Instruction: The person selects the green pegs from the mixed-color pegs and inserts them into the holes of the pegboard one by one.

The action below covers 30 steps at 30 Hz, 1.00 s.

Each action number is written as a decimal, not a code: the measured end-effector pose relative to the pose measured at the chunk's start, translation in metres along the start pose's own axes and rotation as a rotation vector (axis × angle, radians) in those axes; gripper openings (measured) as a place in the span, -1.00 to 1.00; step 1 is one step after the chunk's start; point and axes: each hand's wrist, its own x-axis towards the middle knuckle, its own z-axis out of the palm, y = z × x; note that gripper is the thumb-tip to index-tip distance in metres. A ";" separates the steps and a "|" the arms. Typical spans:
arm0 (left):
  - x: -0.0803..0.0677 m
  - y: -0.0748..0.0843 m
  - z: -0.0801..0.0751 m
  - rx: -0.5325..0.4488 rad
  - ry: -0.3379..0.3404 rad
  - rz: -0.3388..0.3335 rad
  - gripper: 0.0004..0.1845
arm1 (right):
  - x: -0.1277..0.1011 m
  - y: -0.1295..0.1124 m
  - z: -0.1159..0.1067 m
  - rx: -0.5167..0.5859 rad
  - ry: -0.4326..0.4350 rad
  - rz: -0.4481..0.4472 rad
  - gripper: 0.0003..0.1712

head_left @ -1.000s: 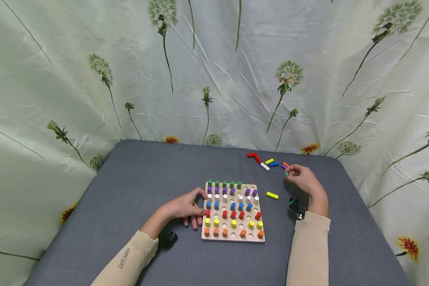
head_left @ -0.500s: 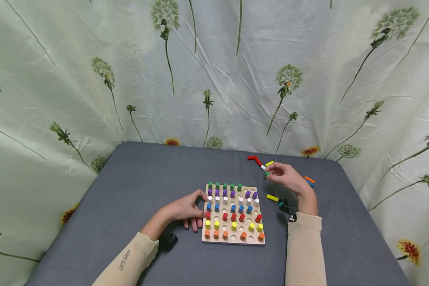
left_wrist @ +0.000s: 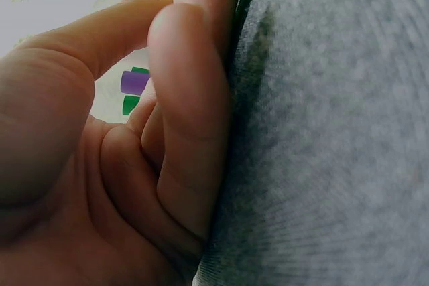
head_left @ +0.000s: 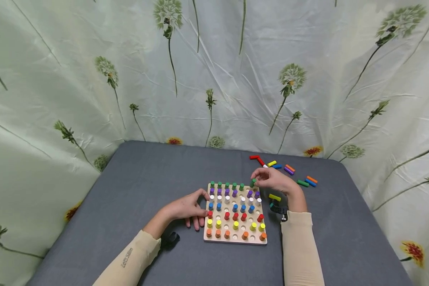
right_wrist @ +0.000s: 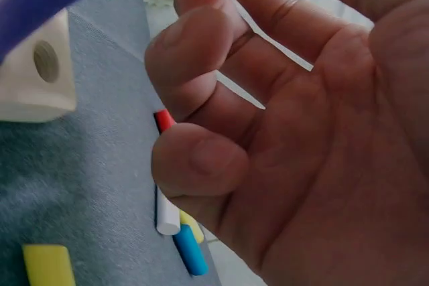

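Beige long sleeves, grey lettering on left sleeve (head_left: 127, 257); black wrist-worn cameras; bare hands.

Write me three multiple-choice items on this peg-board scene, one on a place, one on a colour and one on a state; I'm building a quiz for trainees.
1. Where is the right hand?
A. at the far right corner of the peg board
B. flat on the table's left edge
C. out of view

2. What colour is the peg pinched in the right hand's fingers?
A. orange
B. green
C. white

3. What is the left hand doing?
A. lifting a red peg clear of the board
B. resting on the grey table against the board's left edge
C. holding the curtain

Answers: 1 A, the head view shows the hand over that corner. 2 B, the head and right wrist views both show a green peg in the fingertips. 3 B, its fingers lie beside the board's left side.
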 end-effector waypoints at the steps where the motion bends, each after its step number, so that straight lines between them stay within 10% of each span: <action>1: 0.000 0.000 0.000 -0.002 -0.003 0.004 -0.53 | 0.001 0.000 0.001 0.003 -0.011 0.005 -0.70; 30: 0.000 0.001 0.001 0.003 -0.002 0.005 -0.55 | 0.015 0.002 0.014 -0.011 -0.069 0.118 -0.80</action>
